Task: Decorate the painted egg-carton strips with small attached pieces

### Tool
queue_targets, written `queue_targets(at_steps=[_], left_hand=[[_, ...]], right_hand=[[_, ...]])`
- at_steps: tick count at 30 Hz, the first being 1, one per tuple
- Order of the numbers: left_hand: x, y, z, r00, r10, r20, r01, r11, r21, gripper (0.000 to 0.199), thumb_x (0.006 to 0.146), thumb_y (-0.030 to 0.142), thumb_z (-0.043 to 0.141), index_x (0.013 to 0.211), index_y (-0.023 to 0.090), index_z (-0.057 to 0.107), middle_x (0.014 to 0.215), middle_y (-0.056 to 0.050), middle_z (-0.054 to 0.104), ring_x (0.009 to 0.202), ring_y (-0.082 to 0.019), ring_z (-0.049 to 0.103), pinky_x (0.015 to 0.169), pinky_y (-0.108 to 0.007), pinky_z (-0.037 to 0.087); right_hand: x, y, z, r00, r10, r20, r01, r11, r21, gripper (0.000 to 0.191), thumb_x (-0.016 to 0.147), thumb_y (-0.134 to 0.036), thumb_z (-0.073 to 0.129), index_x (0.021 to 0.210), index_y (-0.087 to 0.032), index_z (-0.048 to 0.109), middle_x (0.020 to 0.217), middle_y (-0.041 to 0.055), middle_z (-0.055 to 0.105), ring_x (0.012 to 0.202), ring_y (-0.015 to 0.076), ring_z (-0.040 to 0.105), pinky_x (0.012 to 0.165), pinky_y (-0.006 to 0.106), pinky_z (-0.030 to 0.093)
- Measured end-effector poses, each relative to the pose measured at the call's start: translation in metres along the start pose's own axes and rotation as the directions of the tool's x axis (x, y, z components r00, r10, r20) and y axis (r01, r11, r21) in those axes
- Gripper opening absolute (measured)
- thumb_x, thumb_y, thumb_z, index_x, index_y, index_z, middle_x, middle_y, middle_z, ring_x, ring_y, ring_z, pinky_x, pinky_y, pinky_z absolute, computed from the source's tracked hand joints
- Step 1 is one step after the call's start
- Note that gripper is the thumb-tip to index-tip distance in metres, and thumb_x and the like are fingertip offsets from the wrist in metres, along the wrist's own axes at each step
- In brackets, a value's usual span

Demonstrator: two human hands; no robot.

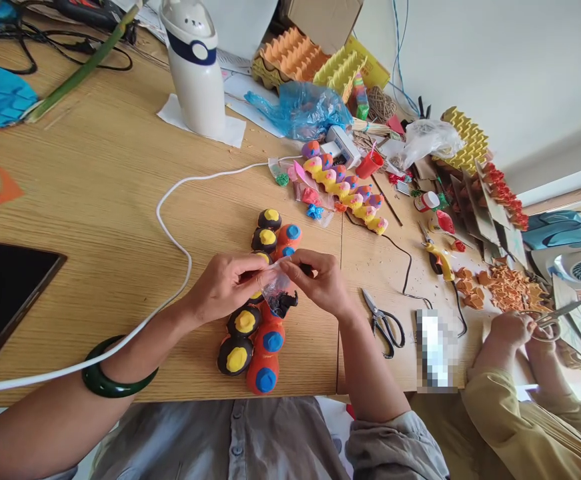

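My left hand [233, 283] and my right hand [317, 277] pinch the top edge of a small clear plastic bag [273, 288] between thumbs and fingers. A dark lump of what looks like clay [283, 304] sits at the bag's lower end. Beneath the hands lie two painted egg-carton strips, partly hidden by the bag and fingers. One is a black strip [244, 323] with yellow clay discs on its bumps. Beside it runs an orange strip [271, 341] with blue discs. A green bangle is on my left wrist.
Black-handled scissors [383, 323] lie to the right. A white cable [190, 257] crosses the table past my left forearm. Farther back stand a white bottle [197, 80] and more painted carton strips [343, 187]. At right, a co-worker's hands [515, 330] hold scissors. A phone [7, 293] lies left.
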State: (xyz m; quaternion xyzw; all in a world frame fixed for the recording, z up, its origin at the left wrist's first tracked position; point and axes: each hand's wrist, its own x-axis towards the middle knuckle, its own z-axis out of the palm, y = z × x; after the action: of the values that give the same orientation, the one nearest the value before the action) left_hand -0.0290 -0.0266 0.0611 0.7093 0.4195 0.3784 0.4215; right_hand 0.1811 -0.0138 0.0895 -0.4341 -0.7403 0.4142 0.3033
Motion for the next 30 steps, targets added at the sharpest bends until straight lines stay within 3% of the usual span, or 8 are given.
queue_targets(at_steps=[5, 11, 14, 16, 19, 22, 26, 30], left_hand=[[0.0, -0.004, -0.005, 0.992, -0.081, 0.099, 0.088, 0.994, -0.071, 0.047, 0.1, 0.05, 0.057, 0.066, 0.019, 0.064, 0.056, 0.002, 0.064, 0.052, -0.011, 0.057, 0.054, -0.021, 0.043], [0.002, -0.003, -0.003, 0.997, -0.074, 0.017, 0.074, 0.997, -0.035, 0.05, 0.102, 0.052, 0.053, 0.065, 0.02, 0.064, 0.049, 0.003, 0.06, 0.046, -0.011, 0.055, 0.052, -0.022, 0.042], [0.003, -0.004, 0.001, 0.985, -0.156, -0.073, 0.145, 0.979, -0.141, 0.051, 0.102, 0.056, 0.052, 0.072, 0.019, 0.07, 0.058, 0.001, 0.066, 0.054, -0.012, 0.061, 0.055, -0.022, 0.045], [0.004, -0.005, 0.002, 0.976, -0.173, -0.136, 0.152, 0.977, -0.151, 0.048, 0.102, 0.056, 0.053, 0.082, 0.018, 0.075, 0.064, 0.0, 0.069, 0.059, -0.013, 0.064, 0.058, -0.021, 0.047], [0.005, -0.005, 0.002, 0.978, -0.141, -0.153, 0.134, 0.989, -0.059, 0.043, 0.101, 0.051, 0.055, 0.082, 0.019, 0.075, 0.066, 0.0, 0.072, 0.063, -0.014, 0.067, 0.062, -0.022, 0.049], [0.005, -0.005, 0.002, 0.987, -0.093, -0.134, 0.094, 0.996, -0.005, 0.041, 0.1, 0.048, 0.055, 0.079, 0.019, 0.075, 0.065, 0.0, 0.073, 0.062, -0.015, 0.067, 0.061, -0.022, 0.048], [0.005, -0.008, 0.002, 0.988, -0.077, -0.134, 0.08, 0.997, 0.017, 0.041, 0.1, 0.048, 0.055, 0.084, 0.018, 0.077, 0.063, 0.0, 0.072, 0.054, -0.013, 0.062, 0.056, -0.022, 0.045], [0.005, -0.013, 0.003, 0.989, -0.068, -0.134, 0.074, 0.996, 0.042, 0.041, 0.101, 0.049, 0.055, 0.086, 0.019, 0.078, 0.063, 0.0, 0.073, 0.055, -0.013, 0.063, 0.057, -0.022, 0.045]], right_hand=[[0.002, 0.005, -0.013, 0.999, 0.025, 0.027, -0.026, 0.999, 0.022, 0.046, 0.1, -0.054, 0.062, 0.075, -0.016, 0.073, 0.064, -0.002, 0.057, 0.059, 0.0092, 0.04, 0.055, 0.025, 0.033], [0.006, 0.009, -0.022, 0.99, 0.104, 0.1, -0.115, 0.987, 0.112, 0.049, 0.093, -0.061, 0.068, 0.072, -0.017, 0.073, 0.061, -0.0035, 0.051, 0.058, 0.0084, 0.037, 0.053, 0.025, 0.029], [0.019, 0.022, -0.027, 0.978, 0.202, -0.059, -0.183, 0.954, 0.239, 0.049, 0.086, -0.063, 0.074, 0.071, -0.017, 0.071, 0.056, -0.006, 0.042, 0.053, 0.0069, 0.032, 0.049, 0.024, 0.024], [0.034, 0.036, -0.036, 0.907, 0.35, -0.234, -0.239, 0.886, 0.398, 0.051, 0.081, -0.067, 0.076, 0.068, -0.018, 0.065, 0.051, -0.0096, 0.034, 0.047, 0.0057, 0.023, 0.044, 0.023, 0.018], [0.061, 0.056, -0.052, 0.761, 0.516, -0.393, -0.286, 0.811, 0.511, 0.049, 0.081, -0.063, 0.076, 0.068, -0.022, 0.053, 0.051, -0.0107, 0.035, 0.046, 0.0059, 0.023, 0.042, 0.021, 0.02], [0.086, 0.069, -0.063, 0.654, 0.545, -0.524, -0.439, 0.838, 0.324, 0.043, 0.093, -0.054, 0.065, 0.069, -0.024, 0.045, 0.054, -0.0108, 0.035, 0.046, 0.007, 0.025, 0.044, 0.021, 0.029], [0.104, 0.079, -0.065, 0.604, 0.513, -0.609, -0.623, 0.781, 0.04, 0.034, 0.101, -0.035, 0.051, 0.07, -0.023, 0.05, 0.058, -0.0058, 0.043, 0.052, 0.0118, 0.041, 0.056, 0.026, 0.042], [0.106, 0.084, -0.064, 0.592, 0.445, -0.672, -0.694, 0.705, -0.145, 0.029, 0.093, -0.029, 0.065, 0.067, -0.021, 0.059, 0.074, 0.0052, 0.063, 0.085, 0.0239, 0.063, 0.081, 0.036, 0.048]])
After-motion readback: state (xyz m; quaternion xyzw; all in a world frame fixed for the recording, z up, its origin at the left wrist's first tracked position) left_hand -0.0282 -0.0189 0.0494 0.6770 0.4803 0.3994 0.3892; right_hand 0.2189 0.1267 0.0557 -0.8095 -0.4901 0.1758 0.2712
